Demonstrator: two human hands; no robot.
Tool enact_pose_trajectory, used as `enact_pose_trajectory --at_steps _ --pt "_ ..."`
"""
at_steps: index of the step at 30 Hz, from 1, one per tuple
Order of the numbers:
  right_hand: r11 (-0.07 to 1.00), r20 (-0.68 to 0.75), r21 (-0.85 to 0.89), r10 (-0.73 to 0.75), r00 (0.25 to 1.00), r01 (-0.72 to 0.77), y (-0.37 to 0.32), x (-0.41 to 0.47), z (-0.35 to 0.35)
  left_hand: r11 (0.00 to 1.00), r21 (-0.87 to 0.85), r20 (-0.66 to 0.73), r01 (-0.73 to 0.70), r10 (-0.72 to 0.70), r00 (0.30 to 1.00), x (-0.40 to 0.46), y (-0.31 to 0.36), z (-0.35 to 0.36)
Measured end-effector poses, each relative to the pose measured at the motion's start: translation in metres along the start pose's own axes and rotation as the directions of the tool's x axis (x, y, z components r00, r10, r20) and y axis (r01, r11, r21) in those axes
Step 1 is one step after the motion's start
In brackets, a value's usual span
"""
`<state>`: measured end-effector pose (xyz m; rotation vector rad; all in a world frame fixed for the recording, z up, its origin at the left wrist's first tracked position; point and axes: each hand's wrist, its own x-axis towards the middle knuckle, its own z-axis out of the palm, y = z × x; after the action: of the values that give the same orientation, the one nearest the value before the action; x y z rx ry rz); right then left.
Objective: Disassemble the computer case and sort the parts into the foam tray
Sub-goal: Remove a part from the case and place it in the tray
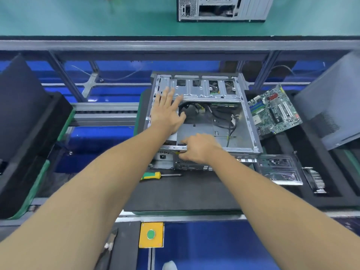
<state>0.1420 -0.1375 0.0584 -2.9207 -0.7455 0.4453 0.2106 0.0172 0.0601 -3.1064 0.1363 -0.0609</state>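
An open grey computer case [247, 117] lies on its side on a black foam mat [185, 191], with loose black cables [220, 115] inside. My left hand [168, 112] is spread with straight fingers over the case's far left corner, near the drive cage [204, 90]. My right hand [196, 147] curls over the near rim of the case, its fingers gripping the metal edge. A green motherboard [274, 112] leans in the black foam tray [292, 141] to the right. A metal bracket part [278, 169] and a finned heatsink [316, 179] also lie in that tray.
A yellow-and-green screwdriver [153, 175] lies on the mat in front of the case. A grey side panel [335, 106] stands at the far right. Dark foam [23, 121] sits at the left. A yellow box with a green button [151, 234] and pliers [111, 244] are near me. Another case [222, 8] stands on the far bench.
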Motion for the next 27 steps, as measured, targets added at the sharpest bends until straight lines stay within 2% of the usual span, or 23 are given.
enact_pose_trajectory --at_steps 6,10,15,21,27 --pt "1.000 0.012 0.016 0.018 1.000 -0.018 0.000 -0.001 0.000 1.000 -0.010 0.038 0.016 -0.015 0.999 -0.002 0.006 -0.006" --pt "0.992 0.015 0.031 0.123 0.992 -0.123 0.000 -0.004 0.000 0.982 0.104 0.024 -0.160 0.158 0.987 0.001 0.039 -0.006" --pt "0.994 0.007 0.013 0.109 0.994 -0.109 0.000 -0.002 0.000 1.000 -0.012 0.035 -0.021 0.021 0.999 0.005 0.006 -0.005" --pt "0.989 0.002 0.080 0.128 0.992 -0.128 0.001 0.000 0.002 0.996 0.060 0.046 -0.061 0.058 0.997 0.005 0.032 -0.008" --pt "0.974 0.004 0.184 0.131 0.991 -0.130 0.001 -0.004 0.001 0.999 0.006 0.050 0.049 -0.050 0.998 0.006 0.039 -0.008"
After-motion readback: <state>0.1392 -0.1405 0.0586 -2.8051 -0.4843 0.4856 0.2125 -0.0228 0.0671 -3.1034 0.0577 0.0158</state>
